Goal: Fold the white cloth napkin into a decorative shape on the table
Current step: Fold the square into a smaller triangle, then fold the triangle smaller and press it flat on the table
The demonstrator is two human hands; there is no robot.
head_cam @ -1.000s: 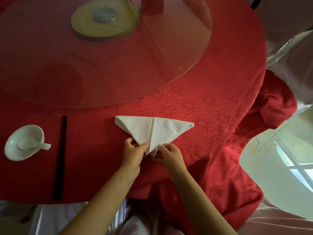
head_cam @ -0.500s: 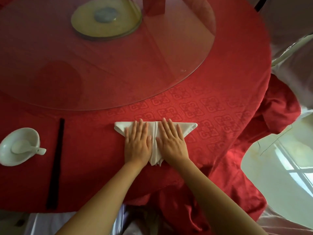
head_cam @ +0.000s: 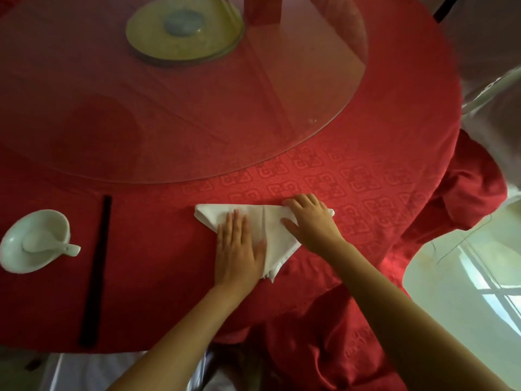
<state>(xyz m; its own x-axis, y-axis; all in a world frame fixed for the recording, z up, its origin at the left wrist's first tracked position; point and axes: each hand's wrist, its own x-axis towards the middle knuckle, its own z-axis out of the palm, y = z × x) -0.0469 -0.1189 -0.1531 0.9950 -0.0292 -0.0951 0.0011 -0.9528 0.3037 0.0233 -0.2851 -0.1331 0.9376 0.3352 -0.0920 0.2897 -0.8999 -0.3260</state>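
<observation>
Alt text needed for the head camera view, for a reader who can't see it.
Two bare hands press a white napkin, folded into a downward-pointing triangle, flat on a red tablecloth: left hand, right hand. Left of it lie black chopsticks and a white bowl holding a spoon.

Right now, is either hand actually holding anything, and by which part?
Nothing is gripped. The left hand lies flat on the napkin, left of its centre crease; the right hand presses flat on its right wing.
</observation>
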